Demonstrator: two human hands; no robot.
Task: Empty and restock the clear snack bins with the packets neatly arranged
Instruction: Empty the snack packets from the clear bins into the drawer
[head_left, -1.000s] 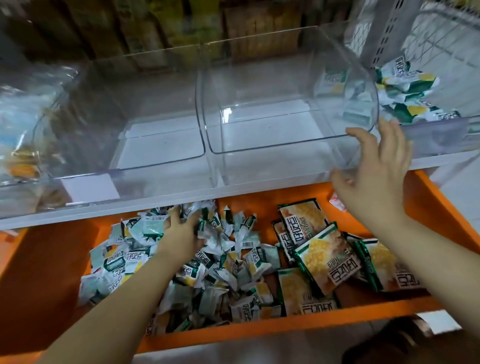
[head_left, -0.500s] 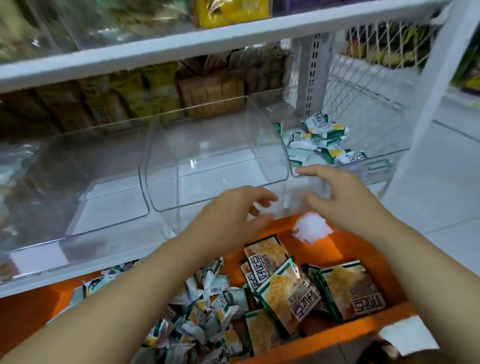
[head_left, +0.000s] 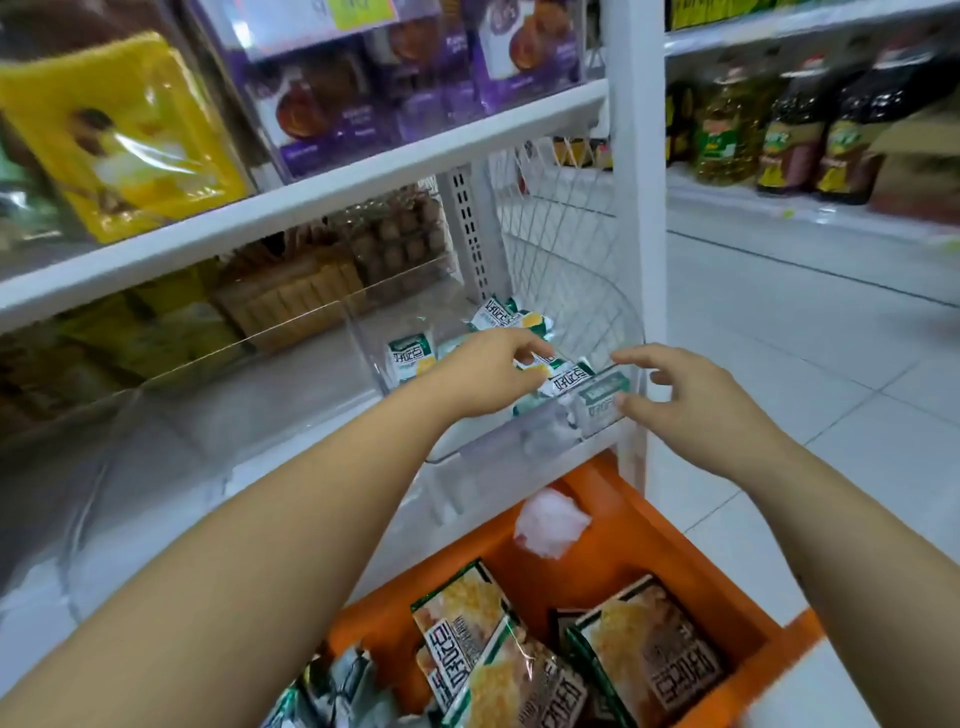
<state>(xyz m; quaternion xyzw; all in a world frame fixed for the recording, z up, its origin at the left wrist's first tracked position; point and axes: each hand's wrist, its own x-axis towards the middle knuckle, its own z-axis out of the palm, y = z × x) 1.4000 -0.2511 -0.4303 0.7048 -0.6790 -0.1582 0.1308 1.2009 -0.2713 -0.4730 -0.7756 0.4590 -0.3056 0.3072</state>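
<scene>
- Your left hand (head_left: 488, 371): fingers curled down onto the green-white packets (head_left: 501, 314) inside the clear bin (head_left: 498, 441); can't tell if gripping.
- Your right hand (head_left: 691, 400): fingers half-spread, thumb touching the bin's front-right corner, holding nothing.
- Orange crate (head_left: 623, 545) sits below the bin; open floor (head_left: 831, 389) to the right.

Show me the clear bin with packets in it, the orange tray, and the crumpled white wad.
clear bin (head_left: 519, 441), head view, on its front wall.
orange tray (head_left: 670, 551), head view, on its right inner wall.
white wad (head_left: 550, 525), head view, on its middle.
</scene>
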